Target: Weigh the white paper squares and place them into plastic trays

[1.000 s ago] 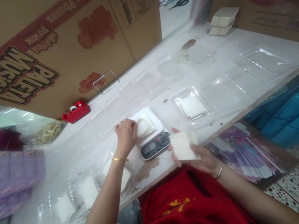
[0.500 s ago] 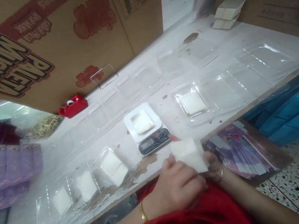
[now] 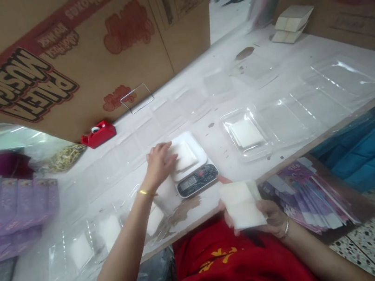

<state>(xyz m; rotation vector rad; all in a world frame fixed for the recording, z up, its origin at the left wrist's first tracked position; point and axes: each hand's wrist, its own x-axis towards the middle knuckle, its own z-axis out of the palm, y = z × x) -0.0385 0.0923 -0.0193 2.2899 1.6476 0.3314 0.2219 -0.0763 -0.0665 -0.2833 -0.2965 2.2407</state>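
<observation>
My left hand [image 3: 160,164] reaches over a white digital kitchen scale [image 3: 198,178], its bent fingers and thumb closed at the left edge of a small stack of white sheets [image 3: 186,155] on the platform. Part of that stack is hidden under the fingers. In front of my body, my right hand [image 3: 272,216] is closed around a thicker block of white sheets [image 3: 242,205]. A clear plastic tray [image 3: 226,118] with white sheets inside lies right of the scale. Left of it, my forearm partly covers several clear trays with white sheets [image 3: 110,232].
Rows of clear plastic trays [image 3: 284,116] line the table. A red tape dispenser [image 3: 99,134] and wire frame stand by a large cardboard box [image 3: 96,46]. Purple boxes [image 3: 16,199] are stacked at left. Two white blocks [image 3: 292,24] sit back right; purple printed cartons [image 3: 308,193] lie below the table edge.
My left hand has left the block in my right hand and moved forward and left to the stack on the scale. My right hand keeps holding its block.
</observation>
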